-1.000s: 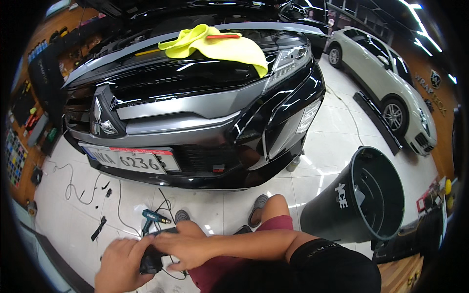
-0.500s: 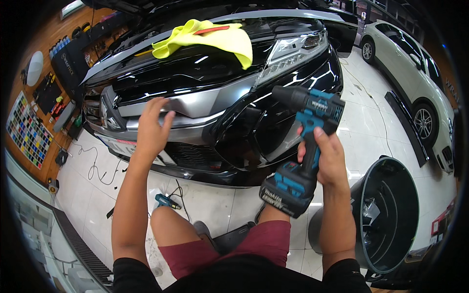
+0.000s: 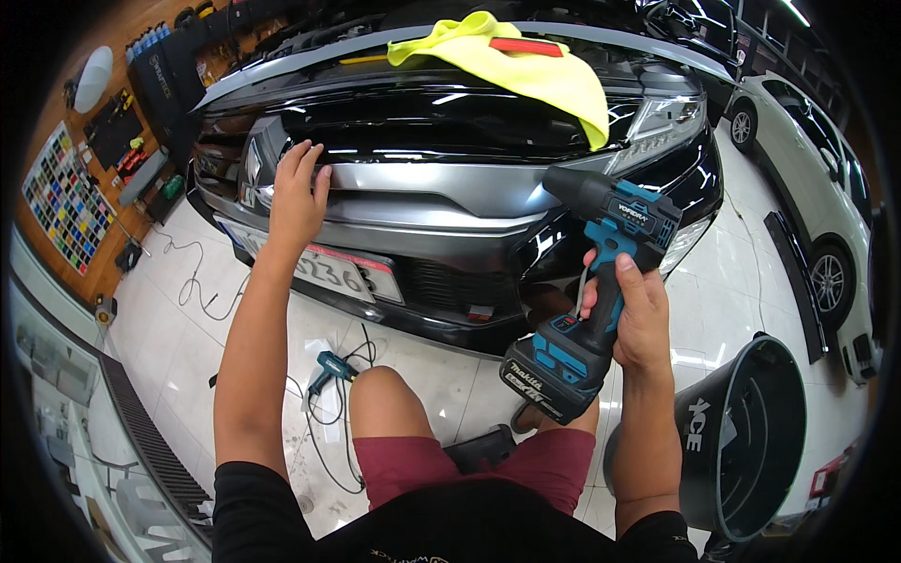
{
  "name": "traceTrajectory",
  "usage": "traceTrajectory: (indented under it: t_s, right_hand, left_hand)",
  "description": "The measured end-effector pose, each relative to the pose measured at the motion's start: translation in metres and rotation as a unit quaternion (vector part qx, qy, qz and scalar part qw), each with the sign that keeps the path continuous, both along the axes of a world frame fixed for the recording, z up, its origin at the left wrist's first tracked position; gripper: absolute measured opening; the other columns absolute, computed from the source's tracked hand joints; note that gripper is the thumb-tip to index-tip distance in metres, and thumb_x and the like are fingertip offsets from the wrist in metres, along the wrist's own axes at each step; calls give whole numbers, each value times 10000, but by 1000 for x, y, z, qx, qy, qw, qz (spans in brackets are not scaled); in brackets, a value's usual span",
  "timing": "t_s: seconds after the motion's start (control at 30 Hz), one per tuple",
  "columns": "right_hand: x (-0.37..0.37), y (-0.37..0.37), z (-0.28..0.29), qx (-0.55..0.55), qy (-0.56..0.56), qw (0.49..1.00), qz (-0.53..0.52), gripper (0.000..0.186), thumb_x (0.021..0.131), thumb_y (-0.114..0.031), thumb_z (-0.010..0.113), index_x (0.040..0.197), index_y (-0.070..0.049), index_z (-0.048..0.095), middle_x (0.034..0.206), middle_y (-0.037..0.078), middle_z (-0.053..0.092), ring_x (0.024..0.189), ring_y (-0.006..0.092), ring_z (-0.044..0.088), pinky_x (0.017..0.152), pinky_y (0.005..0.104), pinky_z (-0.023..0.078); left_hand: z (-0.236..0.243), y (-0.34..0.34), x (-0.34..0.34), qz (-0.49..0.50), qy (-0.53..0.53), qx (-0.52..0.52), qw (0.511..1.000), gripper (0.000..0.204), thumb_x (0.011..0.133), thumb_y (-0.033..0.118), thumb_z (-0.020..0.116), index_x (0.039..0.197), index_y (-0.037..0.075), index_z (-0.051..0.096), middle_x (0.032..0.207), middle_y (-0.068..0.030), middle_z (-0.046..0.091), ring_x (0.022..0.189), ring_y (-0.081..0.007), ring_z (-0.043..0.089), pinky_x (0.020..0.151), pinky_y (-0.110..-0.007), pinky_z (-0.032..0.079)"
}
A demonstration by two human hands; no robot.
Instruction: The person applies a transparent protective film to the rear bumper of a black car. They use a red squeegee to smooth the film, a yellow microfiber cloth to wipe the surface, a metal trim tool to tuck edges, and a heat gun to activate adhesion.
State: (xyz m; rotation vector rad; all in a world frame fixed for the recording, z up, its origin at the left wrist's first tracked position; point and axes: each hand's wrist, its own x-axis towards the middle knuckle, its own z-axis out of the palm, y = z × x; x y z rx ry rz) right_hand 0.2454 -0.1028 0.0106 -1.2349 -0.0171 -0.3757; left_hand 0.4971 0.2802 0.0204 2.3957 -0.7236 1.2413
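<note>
In my right hand (image 3: 640, 314) is a teal-and-black cordless pistol-grip tool (image 3: 615, 246), its wide black nozzle pointing left and a battery block at the base. My fingers wrap its handle. The nozzle is in front of the grey trim strip (image 3: 413, 183) on the black car's (image 3: 394, 131) front. My left hand (image 3: 298, 202) is open, fingers stretched up, by the left end of that strip next to the car's emblem (image 3: 253, 174). Whether its fingertips touch the trim I cannot tell. A yellow cloth (image 3: 526, 80) lies on the hood edge with a red flat tool (image 3: 526, 47) on it.
A corded teal hand tool (image 3: 330, 366) lies on the tiled floor left of my knees. A big dark bin (image 3: 699, 460) stands at my right. Further right are a black long panel (image 3: 793, 286) and a white car (image 3: 798, 159). Colour swatches (image 3: 70, 197) hang at the left.
The view has swung left, so the car sits further right in the picture. My left hand has come closer to the emblem. The cordless tool stays in my right hand.
</note>
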Motion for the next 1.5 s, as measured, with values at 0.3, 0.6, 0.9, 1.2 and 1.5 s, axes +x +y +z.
traceTrajectory:
  t_s: [0.3, 0.6, 0.9, 1.2, 1.5]
  right_hand:
    - [17, 61, -1, -32, -11, 999, 12, 338, 1050, -294, 589, 1261, -35, 538, 1096, 87, 644, 705, 125, 625, 594, 280, 555]
    - [26, 116, -12, -43, -34, 998, 26, 347, 1057, -275, 573, 1302, -37, 515, 1138, 111, 633, 721, 128, 624, 607, 277, 552]
    - [34, 145, -12, -73, -60, 995, 44, 337, 1062, -259, 569, 1311, -40, 508, 1154, 113, 634, 740, 132, 623, 654, 296, 550]
    - [53, 180, -10, -83, -55, 994, 55, 314, 1075, -234, 541, 1311, -36, 482, 1144, 96, 627, 730, 124, 607, 640, 295, 536]
    - [90, 206, 32, -117, -38, 991, 43, 308, 1072, -281, 543, 1246, -35, 478, 1052, 69, 618, 715, 113, 608, 603, 283, 547]
  left_hand:
    - [10, 35, 13, -16, -79, 81, 993, 287, 950, 157, 681, 1208, 31, 688, 1282, -147, 651, 1242, -354, 582, 1049, -449, 467]
    - [31, 47, 29, -34, -146, 216, 965, 265, 896, 123, 710, 1139, 26, 670, 1155, -121, 678, 1103, -321, 656, 948, -414, 538]
    - [28, 44, 32, -58, -117, 219, 967, 270, 837, 1, 640, 1107, 10, 635, 1161, -145, 671, 1081, -330, 660, 916, -413, 546]
    - [24, 43, 30, -67, -94, 159, 980, 244, 840, 5, 659, 1083, -2, 646, 1133, -146, 673, 1059, -326, 660, 884, -404, 556]
    - [6, 39, 20, -26, -122, 114, 986, 282, 924, 33, 622, 1202, -16, 637, 1234, -173, 660, 1182, -347, 622, 1068, -466, 467]
